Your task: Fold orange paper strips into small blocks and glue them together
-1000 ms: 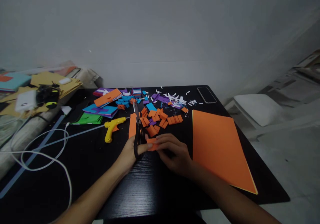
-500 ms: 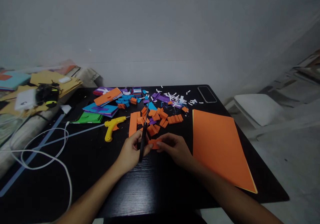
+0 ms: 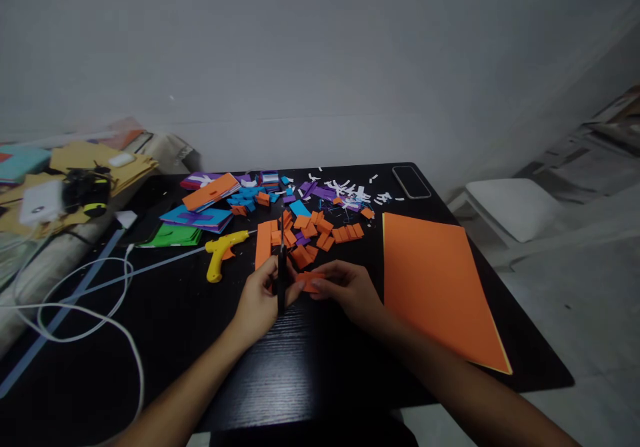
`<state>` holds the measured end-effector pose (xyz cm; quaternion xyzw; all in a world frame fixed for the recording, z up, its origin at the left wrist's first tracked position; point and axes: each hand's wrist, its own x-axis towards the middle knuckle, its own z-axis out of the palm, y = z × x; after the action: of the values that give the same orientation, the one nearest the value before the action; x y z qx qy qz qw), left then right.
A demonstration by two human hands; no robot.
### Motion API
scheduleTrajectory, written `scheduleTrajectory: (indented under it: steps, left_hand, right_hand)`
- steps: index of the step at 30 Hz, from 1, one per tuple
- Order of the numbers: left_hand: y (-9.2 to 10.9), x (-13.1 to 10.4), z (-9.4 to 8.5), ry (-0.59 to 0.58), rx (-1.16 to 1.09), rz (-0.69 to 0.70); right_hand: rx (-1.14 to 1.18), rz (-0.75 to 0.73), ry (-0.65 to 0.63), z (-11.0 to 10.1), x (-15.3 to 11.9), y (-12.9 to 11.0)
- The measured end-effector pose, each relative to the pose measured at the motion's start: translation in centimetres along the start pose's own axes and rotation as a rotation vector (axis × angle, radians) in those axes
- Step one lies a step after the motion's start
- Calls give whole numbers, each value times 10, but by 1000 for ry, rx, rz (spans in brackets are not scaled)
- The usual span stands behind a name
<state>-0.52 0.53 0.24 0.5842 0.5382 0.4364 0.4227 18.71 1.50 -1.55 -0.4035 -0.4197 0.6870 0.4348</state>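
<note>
My left hand (image 3: 257,297) is closed around a slim black-handled cutting tool (image 3: 281,280), its thin metal blade pointing away from me. Whether it is a knife or scissors I cannot tell. Between the fingertips of my right hand (image 3: 353,292) is a small orange paper piece (image 3: 310,280); my left thumb reaches its near left edge. Just beyond both hands lies a loose heap of folded orange paper pieces (image 3: 303,255). A longer orange paper strip (image 3: 263,244) lies beside my left hand, partly hidden by it.
A yellow glue gun (image 3: 220,252) lies to the left, near stacked coloured papers (image 3: 197,217). White paper scraps (image 3: 345,190) and a phone (image 3: 411,182) are at the back. Large orange sheets (image 3: 440,287) cover the right side. A white cable (image 3: 90,314) loops across the left.
The cutting tool has turned from a slight rightward slant to nearly upright. The orange piece is still pinched and looks more tilted or folded. The whole view has shifted slightly.
</note>
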Motion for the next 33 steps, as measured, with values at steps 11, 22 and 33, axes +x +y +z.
scheduleTrajectory:
  steps: [11,22,33]
  left_hand:
    - [1,0,1,7,-43,4]
    - [5,0,1,34,-134,-80]
    - [-1,2,0,94,-186,-116]
  right_hand:
    - [-33,-36,71,1,-1,-1]
    - [-123,-98,47,4,-3,3]
    - [41,72,-112,1,1,2]
